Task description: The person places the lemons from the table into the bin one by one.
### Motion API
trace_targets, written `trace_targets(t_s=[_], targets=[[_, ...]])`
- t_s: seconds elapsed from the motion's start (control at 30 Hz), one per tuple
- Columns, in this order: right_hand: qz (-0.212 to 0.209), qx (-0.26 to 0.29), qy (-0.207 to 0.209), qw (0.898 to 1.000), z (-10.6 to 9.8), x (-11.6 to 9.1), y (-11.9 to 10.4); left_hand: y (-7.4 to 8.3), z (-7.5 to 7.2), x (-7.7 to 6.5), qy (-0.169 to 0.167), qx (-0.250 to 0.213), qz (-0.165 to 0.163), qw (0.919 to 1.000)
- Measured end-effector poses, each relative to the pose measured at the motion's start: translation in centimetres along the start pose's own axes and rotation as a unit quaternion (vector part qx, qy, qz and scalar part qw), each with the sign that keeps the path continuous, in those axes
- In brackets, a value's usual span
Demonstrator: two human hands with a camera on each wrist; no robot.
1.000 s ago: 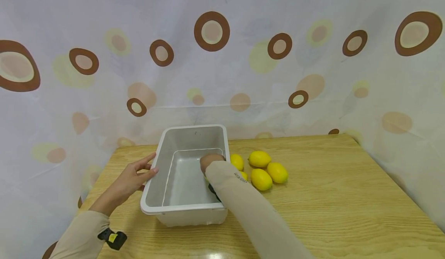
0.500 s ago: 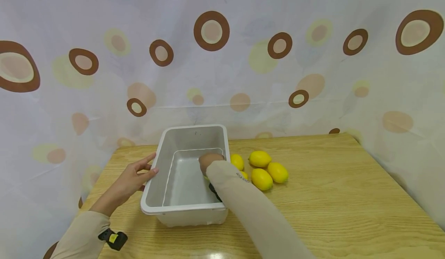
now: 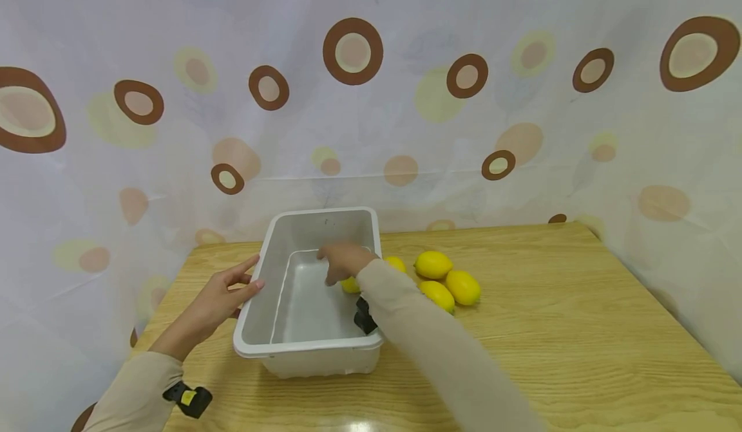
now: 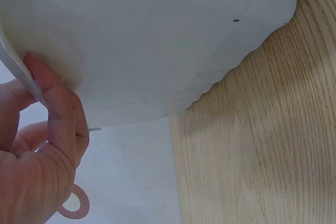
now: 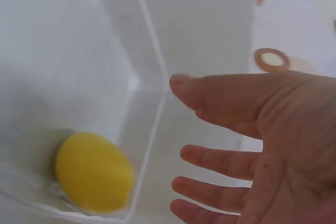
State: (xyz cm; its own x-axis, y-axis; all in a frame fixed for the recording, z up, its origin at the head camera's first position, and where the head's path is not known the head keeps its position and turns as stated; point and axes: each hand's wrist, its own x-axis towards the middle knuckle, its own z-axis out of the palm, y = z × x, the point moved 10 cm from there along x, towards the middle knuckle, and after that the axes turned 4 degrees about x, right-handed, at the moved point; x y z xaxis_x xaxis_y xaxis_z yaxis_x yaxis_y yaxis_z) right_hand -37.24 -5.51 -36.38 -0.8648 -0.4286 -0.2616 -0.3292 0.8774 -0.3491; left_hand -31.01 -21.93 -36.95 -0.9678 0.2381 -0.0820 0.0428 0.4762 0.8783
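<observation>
So the left hand (image 3: 216,298) has the tub's left rim pinched, thumb on one side and fingers hooked around the other, forearm angling up from lower left. The right arm (image 3: 440,348) slants in over the tub's (image 3: 304,309) right edge, and that right hand (image 3: 346,260) is loose, thumb and fingers spread apart. One lemon (image 5: 94,171) sits in a corner of the tub, clear of the fingers. More lemons (image 3: 433,264) lie on the table (image 3: 580,329), just right of the tub.

Circle-patterned backdrop (image 3: 371,120), apparently cloth, behind a wood-grain table (image 3: 568,329).
</observation>
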Motion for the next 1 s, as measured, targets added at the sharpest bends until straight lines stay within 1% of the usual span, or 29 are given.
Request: trace_targets(t_s=[0.07,0.23,0.3,0.33,0.43,0.47,0.53,0.63,0.73,0.87,1.0], targets=[[-0.015,0.01,-0.006,1.0,-0.8,-0.5,-0.6,0.0,-0.1,-0.1,0.001,0.002,-0.001,1.0],[-0.082,0.021,-0.004,0.996,-3.5,-2.2,-2.4,-0.1,-0.1,-0.1,0.0,0.0,-0.002,1.0],[-0.11,0.032,0.005,0.993,-4.8,-3.1,-2.9,-0.1,-0.2,-0.1,0.0,-0.002,-0.002,1.0],[-0.12,0.028,0.013,0.992,-5.5,-3.6,-3.1,-0.1,-0.1,-0.2,-0.001,-0.002,-0.001,1.0],[-0.144,0.032,0.037,0.988,-7.3,-5.0,-3.0,0.0,-0.1,-0.1,-0.001,-0.005,0.0,1.0],[-0.146,0.025,0.047,0.988,-7.8,-5.4,-2.8,0.0,-0.1,-0.2,0.0,-0.005,0.0,1.0],[-0.149,0.013,0.065,0.987,-8.7,-6.5,-2.1,0.0,-0.1,-0.2,-0.001,-0.007,0.001,1.0],[-0.157,0.025,0.079,0.984,-9.8,-8.3,-0.8,0.0,-0.1,-0.1,-0.002,-0.009,0.002,1.0],[-0.155,0.039,0.094,0.983,-10.8,-10.1,1.0,0.0,0.0,-0.1,-0.004,-0.01,0.004,0.9999],[-0.133,0.047,0.113,0.984,-11.7,-12.1,4.3,0.1,0.0,-0.2,-0.006,-0.01,0.005,0.9999],[-0.106,0.043,0.125,0.986,-12.1,-13.7,7.8,0.0,0.0,-0.2,-0.006,-0.005,0.002,1.0]])
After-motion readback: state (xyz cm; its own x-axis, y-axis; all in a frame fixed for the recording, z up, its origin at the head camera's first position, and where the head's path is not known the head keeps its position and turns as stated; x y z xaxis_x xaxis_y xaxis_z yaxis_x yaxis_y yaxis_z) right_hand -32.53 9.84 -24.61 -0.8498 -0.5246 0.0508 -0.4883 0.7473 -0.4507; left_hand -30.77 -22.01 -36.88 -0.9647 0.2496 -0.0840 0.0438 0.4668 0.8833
